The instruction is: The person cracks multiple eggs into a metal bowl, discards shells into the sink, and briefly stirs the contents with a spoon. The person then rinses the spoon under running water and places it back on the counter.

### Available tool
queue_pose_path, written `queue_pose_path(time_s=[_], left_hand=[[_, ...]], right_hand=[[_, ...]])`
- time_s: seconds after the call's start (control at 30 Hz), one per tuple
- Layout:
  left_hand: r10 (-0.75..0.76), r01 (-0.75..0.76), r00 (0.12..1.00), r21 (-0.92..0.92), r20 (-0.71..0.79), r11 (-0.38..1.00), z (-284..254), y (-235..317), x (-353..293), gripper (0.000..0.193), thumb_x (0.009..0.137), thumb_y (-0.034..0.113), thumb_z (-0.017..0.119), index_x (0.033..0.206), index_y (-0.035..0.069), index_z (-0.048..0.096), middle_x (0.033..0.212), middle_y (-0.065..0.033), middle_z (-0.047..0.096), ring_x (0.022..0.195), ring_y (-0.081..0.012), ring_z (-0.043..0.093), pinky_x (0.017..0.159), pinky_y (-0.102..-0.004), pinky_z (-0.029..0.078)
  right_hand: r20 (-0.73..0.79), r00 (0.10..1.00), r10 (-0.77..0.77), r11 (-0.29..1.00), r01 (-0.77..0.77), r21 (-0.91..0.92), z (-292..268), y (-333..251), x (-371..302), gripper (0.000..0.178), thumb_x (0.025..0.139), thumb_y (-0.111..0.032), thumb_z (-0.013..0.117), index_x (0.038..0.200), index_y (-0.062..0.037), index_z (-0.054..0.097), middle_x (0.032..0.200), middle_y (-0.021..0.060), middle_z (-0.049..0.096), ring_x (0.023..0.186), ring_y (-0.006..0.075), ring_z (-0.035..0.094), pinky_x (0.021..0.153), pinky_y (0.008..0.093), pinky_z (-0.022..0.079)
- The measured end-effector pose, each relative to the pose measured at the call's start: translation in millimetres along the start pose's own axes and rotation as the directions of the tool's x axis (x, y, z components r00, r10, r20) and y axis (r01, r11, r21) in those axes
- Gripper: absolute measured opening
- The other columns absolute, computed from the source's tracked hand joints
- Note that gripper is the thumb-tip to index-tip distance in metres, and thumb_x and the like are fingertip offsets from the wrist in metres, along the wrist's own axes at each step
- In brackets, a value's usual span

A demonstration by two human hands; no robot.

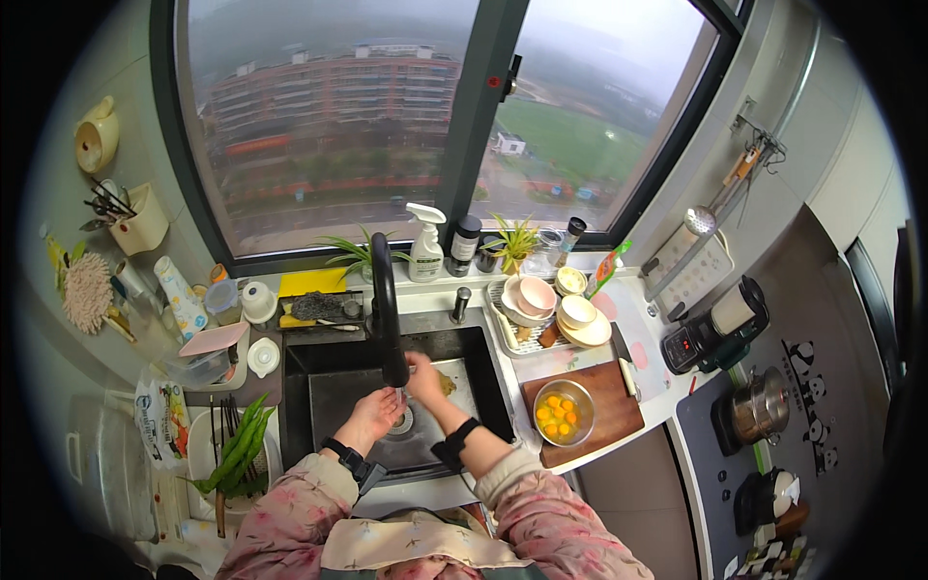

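A person in pink floral sleeves stands at a dark sink (488, 387), both forearms reaching in from below, a black band on each wrist. The left hand (375, 414) is cupped loosely, palm up, under a thin stream of water (398, 394) from the black tap (385, 309). The right hand (423, 375) sits just beside the spout, fingers curled; it may be pinching something small and yellowish, but the view is too small to tell. This looks like rinsing the hands, roughly midway through. The next move would likely call for rubbing both palms under the stream, then reaching up to shut off the tap. To the right, on a wooden board (619, 406), a steel bowl (564, 413) holds several egg yolks. To the left, green peppers (237, 449) lie on a white tray. Farther back, a rack (503, 324) holds pink and cream bowls, and a spray bottle (425, 246) and small plants stand on the sill under a wide window (435, 116) onto buildings and a field.
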State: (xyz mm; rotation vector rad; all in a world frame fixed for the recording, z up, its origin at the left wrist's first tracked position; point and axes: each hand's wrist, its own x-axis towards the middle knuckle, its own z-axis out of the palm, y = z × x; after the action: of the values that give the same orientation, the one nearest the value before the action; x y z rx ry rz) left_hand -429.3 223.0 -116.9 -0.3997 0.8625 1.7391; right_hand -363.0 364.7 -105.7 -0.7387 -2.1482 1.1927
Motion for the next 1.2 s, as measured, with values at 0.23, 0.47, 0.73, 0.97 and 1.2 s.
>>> queue_pose_path(time_s=[0.23,0.47,0.73,0.97,1.2], left_hand=[[0.055,-0.053,0.997,0.041,-0.045,0.998,8,5,35,0.042,0.106,0.052,0.048,0.098,0.013,0.063,0.09,-0.0029,0.065,0.087,-0.0238,0.063,0.082,-0.0424,0.053],[0.033,-0.02,0.999,0.295,-0.04,0.955,16,-39,12,0.054,0.101,0.053,0.059,0.125,0.005,0.055,0.111,-0.0089,0.064,0.098,-0.0219,0.063,0.086,-0.0402,0.055],[0.161,-0.127,0.985,0.372,-0.061,0.919,-1,-36,34,0.036,0.105,0.042,0.053,0.109,0.008,0.063,0.098,-0.0086,0.066,0.093,-0.0219,0.064,0.079,-0.0399,0.055],[0.124,-0.109,0.99,0.191,-0.069,0.975,-5,29,21,0.035,0.107,0.039,0.045,0.096,0.011,0.063,0.094,-0.0065,0.071,0.089,-0.0219,0.07,0.082,-0.0401,0.059],[-0.1,0.086,0.976,0.08,0.191,0.993,13,-13,3,0.048,0.105,0.051,0.044,0.107,0.007,0.064,0.102,-0.0098,0.069,0.093,-0.0271,0.067,0.088,-0.0461,0.057]], right_hand=[[0.268,0.866,0.423,0.676,-0.498,0.544,48,-32,-55,0.041,0.105,-0.04,0.052,0.111,-0.0016,0.067,0.104,0.0081,0.069,0.091,0.0177,0.06,0.08,0.0377,0.052],[0.5,0.601,0.623,0.149,-0.719,0.679,19,-51,-55,0.063,0.104,-0.062,0.043,0.115,-0.0032,0.063,0.096,0.0081,0.066,0.091,0.0223,0.06,0.084,0.041,0.05],[0.605,0.52,0.603,0.023,-0.77,0.638,16,-56,-47,0.044,0.106,-0.045,0.044,0.11,-0.0061,0.063,0.101,0.0074,0.066,0.095,0.0228,0.06,0.086,0.0393,0.049],[0.565,0.713,0.415,-0.023,-0.612,0.79,29,-54,-57,0.026,0.106,-0.032,0.051,0.112,-0.0108,0.064,0.104,0.0038,0.068,0.09,0.0126,0.063,0.084,0.0299,0.054],[0.275,0.826,0.492,0.5,-0.527,0.687,55,-23,-44,0.025,0.102,-0.027,0.055,0.084,-0.0106,0.063,0.075,0.002,0.061,0.068,0.0123,0.059,0.066,0.0301,0.052]])
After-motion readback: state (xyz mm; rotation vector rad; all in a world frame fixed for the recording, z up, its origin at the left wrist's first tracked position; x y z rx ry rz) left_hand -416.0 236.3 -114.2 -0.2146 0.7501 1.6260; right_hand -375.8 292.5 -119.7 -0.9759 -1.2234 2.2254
